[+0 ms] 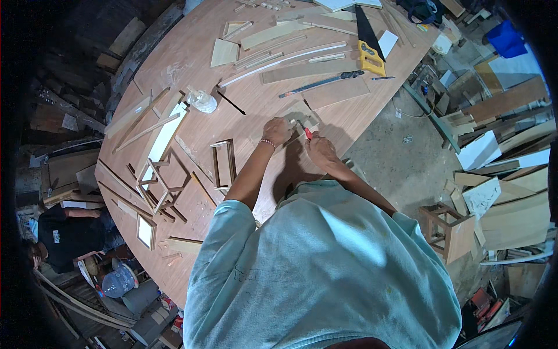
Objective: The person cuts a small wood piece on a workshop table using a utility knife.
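Note:
My right hand [321, 150] is closed around the red handle of a slim hand tool [308, 133]. The tool's thin dark tip points away to the left, toward my other hand; its exact kind is too small to make out. Opposite it, my left hand [278, 131] has its fingers bent together at the edge of a small pale wooden board [297, 110] on the table. Whether the fingers pinch a small piece or only press on the board is unclear. Both hands are close together near the table's right edge, with shadows falling around them.
Beyond my hands lie a yellow-handled saw [372, 57], a long blue-and-black tool [321, 84] and several wooden strips. Leftward are a clear plastic container [202, 102], a rectangular wooden frame [223, 164] and a many-sided frame [163, 189]. A person [72, 235] is at far left.

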The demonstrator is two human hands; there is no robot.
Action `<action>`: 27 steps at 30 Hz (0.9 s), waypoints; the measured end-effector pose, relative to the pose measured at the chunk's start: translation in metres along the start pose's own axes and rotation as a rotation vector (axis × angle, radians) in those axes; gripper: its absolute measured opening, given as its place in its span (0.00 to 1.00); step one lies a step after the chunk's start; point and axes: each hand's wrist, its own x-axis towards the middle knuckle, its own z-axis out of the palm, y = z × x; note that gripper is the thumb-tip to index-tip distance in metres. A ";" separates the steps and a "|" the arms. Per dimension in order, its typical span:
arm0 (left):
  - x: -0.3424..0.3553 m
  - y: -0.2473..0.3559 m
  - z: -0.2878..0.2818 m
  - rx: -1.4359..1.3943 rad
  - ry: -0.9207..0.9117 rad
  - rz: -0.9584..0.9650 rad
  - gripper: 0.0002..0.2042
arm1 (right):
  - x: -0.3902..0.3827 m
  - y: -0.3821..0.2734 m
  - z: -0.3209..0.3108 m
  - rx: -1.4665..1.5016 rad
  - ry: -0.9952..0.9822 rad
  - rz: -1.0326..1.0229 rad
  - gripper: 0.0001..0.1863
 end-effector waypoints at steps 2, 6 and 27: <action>0.001 -0.001 0.000 0.002 0.009 0.029 0.18 | 0.001 -0.001 -0.001 -0.024 -0.002 -0.015 0.18; 0.002 -0.002 0.001 -0.020 0.000 0.038 0.19 | 0.002 -0.002 0.002 -0.193 -0.022 -0.099 0.16; -0.004 -0.002 0.011 0.012 0.058 0.117 0.12 | 0.026 -0.021 -0.005 -0.282 -0.265 0.053 0.11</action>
